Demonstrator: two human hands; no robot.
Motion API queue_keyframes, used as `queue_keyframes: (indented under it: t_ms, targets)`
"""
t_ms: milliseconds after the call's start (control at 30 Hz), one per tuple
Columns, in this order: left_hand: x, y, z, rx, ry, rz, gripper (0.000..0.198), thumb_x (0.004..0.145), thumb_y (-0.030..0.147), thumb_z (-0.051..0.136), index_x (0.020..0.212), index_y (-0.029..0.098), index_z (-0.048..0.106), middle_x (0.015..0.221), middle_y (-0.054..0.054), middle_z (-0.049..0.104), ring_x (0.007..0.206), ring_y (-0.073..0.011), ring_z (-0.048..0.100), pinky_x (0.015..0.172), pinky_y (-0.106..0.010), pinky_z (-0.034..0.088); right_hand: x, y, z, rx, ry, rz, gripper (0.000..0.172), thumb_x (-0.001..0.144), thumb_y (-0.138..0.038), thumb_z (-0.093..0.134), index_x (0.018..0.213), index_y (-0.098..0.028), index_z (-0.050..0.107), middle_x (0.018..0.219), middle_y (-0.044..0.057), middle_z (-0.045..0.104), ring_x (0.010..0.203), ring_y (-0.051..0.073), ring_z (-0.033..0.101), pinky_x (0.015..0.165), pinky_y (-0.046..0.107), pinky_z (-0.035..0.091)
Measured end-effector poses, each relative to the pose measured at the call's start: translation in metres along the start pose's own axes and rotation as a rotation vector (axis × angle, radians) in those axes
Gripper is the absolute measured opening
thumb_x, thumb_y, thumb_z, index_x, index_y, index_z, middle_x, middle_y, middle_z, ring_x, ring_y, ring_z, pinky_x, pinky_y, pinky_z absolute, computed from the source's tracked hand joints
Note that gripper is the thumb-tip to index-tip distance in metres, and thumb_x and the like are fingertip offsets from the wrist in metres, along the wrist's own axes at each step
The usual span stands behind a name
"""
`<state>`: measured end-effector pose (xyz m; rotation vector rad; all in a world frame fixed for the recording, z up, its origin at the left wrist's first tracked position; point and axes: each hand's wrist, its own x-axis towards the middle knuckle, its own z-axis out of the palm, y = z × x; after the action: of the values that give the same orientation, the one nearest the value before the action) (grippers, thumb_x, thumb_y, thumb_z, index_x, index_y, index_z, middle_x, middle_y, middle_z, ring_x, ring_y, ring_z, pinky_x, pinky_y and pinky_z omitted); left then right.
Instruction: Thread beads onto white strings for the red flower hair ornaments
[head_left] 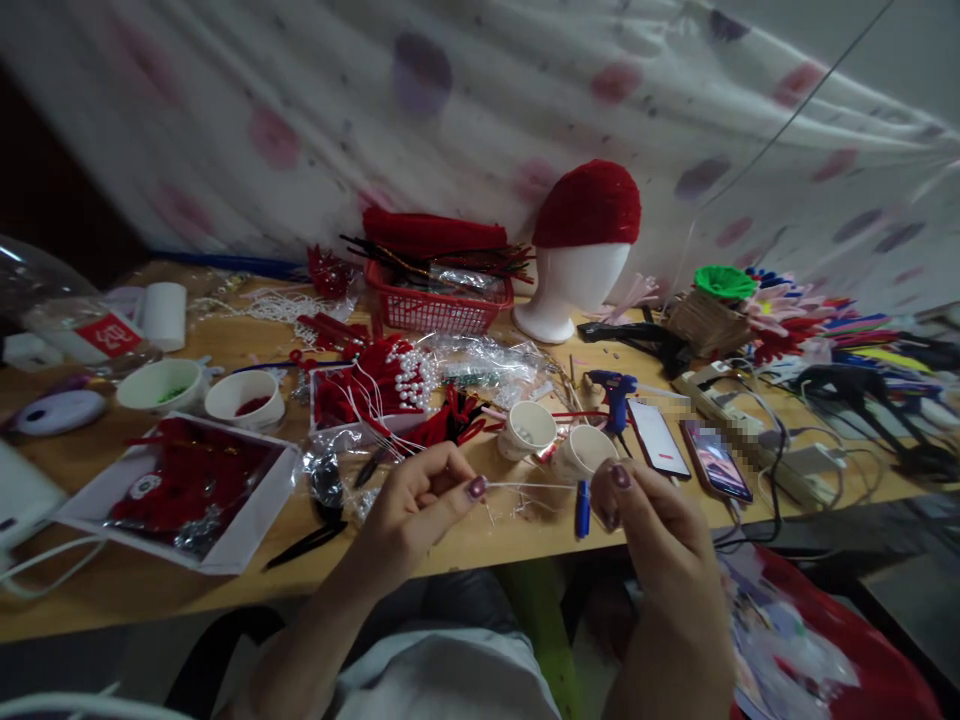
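My left hand (420,505) and my right hand (649,525) are raised over the front edge of the wooden table (480,535). Both pinch the ends of a thin white wire (532,486) stretched level between them. The fingers of each hand are curled closed on it. Just behind the wire lie two small white paper cups (529,430) tipped on their sides. A blue glue gun (615,395) stands behind the right cup. A blue pen-like thing (583,507) lies under the wire.
A red basket (435,305) of red material and a white mannequin head (577,280) wearing a red cap stand at the back. Pearl strings (409,375), white bowls (244,398), a white tray (247,525) of red pieces, two phones (714,460) and a power strip (720,395) crowd the table.
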<state>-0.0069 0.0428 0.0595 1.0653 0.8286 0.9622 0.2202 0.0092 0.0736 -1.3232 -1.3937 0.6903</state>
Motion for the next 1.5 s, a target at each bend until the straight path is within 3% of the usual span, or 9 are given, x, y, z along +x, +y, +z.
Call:
queue_keyframes:
  t_ms: [167, 267, 333, 433, 633, 967, 1233, 1333, 1500]
  targets:
    - [-0.003, 0.009, -0.012, 0.066, 0.091, -0.011, 0.027, 0.079, 0.040, 0.068, 0.068, 0.020, 0.054, 0.053, 0.008, 0.034, 0.046, -0.0071, 0.021, 0.046, -0.026, 0.011, -0.013, -0.004, -0.021, -0.183, 0.442, -0.121, 0.026, 0.096, -0.035, 0.064, 0.074, -0.024, 0.069, 0.069, -0.001, 0.061, 0.066, 0.015, 0.053, 0.063, 0.029, 0.037]
    - [-0.005, 0.013, -0.009, 0.122, 0.105, -0.007, 0.026, 0.079, 0.039, 0.068, 0.067, 0.019, 0.055, 0.054, 0.008, 0.034, 0.047, -0.0071, 0.021, 0.047, -0.027, 0.009, -0.015, -0.014, -0.003, -0.153, 0.189, -0.233, 0.011, 0.094, -0.030, 0.067, 0.101, -0.031, 0.076, 0.098, 0.002, 0.073, 0.092, 0.021, 0.064, 0.076, 0.031, 0.047]
    - [-0.006, 0.015, -0.004, 0.167, 0.100, 0.008, 0.025, 0.079, 0.037, 0.068, 0.066, 0.019, 0.057, 0.055, 0.007, 0.038, 0.047, -0.0073, 0.023, 0.046, -0.026, 0.011, -0.010, -0.017, 0.020, -0.134, -0.097, -0.283, 0.029, 0.087, -0.028, 0.077, 0.116, -0.032, 0.074, 0.110, 0.004, 0.074, 0.101, 0.024, 0.067, 0.083, 0.036, 0.051]
    - [-0.009, 0.015, 0.002, 0.224, 0.087, 0.036, 0.023, 0.080, 0.036, 0.067, 0.066, 0.019, 0.062, 0.057, 0.004, 0.046, 0.049, -0.0082, 0.028, 0.046, -0.026, 0.015, -0.001, -0.012, 0.050, 0.010, -0.288, -0.330, 0.025, 0.089, -0.023, 0.074, 0.113, -0.030, 0.075, 0.110, 0.007, 0.075, 0.101, 0.024, 0.069, 0.086, 0.039, 0.054]
    - [-0.007, 0.013, -0.008, 0.128, 0.098, -0.068, 0.026, 0.077, 0.040, 0.072, 0.069, 0.019, 0.059, 0.051, 0.008, 0.034, 0.045, -0.0063, 0.021, 0.045, -0.023, 0.012, 0.003, -0.002, 0.051, 0.153, -0.349, -0.212, 0.009, 0.093, -0.022, 0.067, 0.091, -0.024, 0.075, 0.095, 0.006, 0.076, 0.088, 0.021, 0.070, 0.078, 0.037, 0.054]
    - [0.008, 0.004, -0.020, -0.288, 0.053, -0.229, 0.037, 0.066, 0.036, 0.084, 0.071, 0.020, 0.051, 0.048, 0.015, 0.023, 0.040, -0.0017, 0.007, 0.035, -0.013, 0.014, -0.002, 0.018, 0.037, 0.388, -0.283, 0.067, 0.021, 0.089, -0.035, 0.072, 0.074, -0.021, 0.072, 0.082, 0.004, 0.070, 0.079, 0.019, 0.063, 0.073, 0.031, 0.048]
    - [0.005, 0.011, -0.048, -0.451, 0.127, -0.198, 0.030, 0.065, 0.030, 0.085, 0.071, 0.020, 0.057, 0.051, 0.014, 0.012, 0.042, -0.0028, 0.001, 0.034, -0.011, 0.015, -0.014, 0.022, -0.007, 0.250, 0.038, 0.044, 0.020, 0.088, -0.030, 0.074, 0.071, -0.022, 0.068, 0.082, 0.002, 0.066, 0.079, 0.017, 0.059, 0.068, 0.027, 0.045]
    - [0.005, 0.013, -0.047, -0.444, 0.098, -0.201, 0.032, 0.065, 0.031, 0.086, 0.072, 0.020, 0.057, 0.050, 0.015, 0.014, 0.040, -0.0025, 0.002, 0.034, -0.011, 0.016, -0.012, 0.009, 0.013, 0.185, -0.057, -0.061, 0.019, 0.093, -0.030, 0.068, 0.076, -0.023, 0.067, 0.081, 0.002, 0.065, 0.077, 0.018, 0.059, 0.068, 0.028, 0.045]
    - [-0.002, 0.012, -0.038, -0.331, 0.022, -0.245, 0.039, 0.067, 0.038, 0.087, 0.070, 0.019, 0.053, 0.046, 0.014, 0.024, 0.039, -0.0017, 0.009, 0.036, -0.012, 0.016, 0.003, -0.002, 0.078, 0.165, -0.387, -0.142, 0.023, 0.089, -0.026, 0.073, 0.112, -0.025, 0.069, 0.119, 0.007, 0.064, 0.111, 0.022, 0.060, 0.097, 0.035, 0.045]
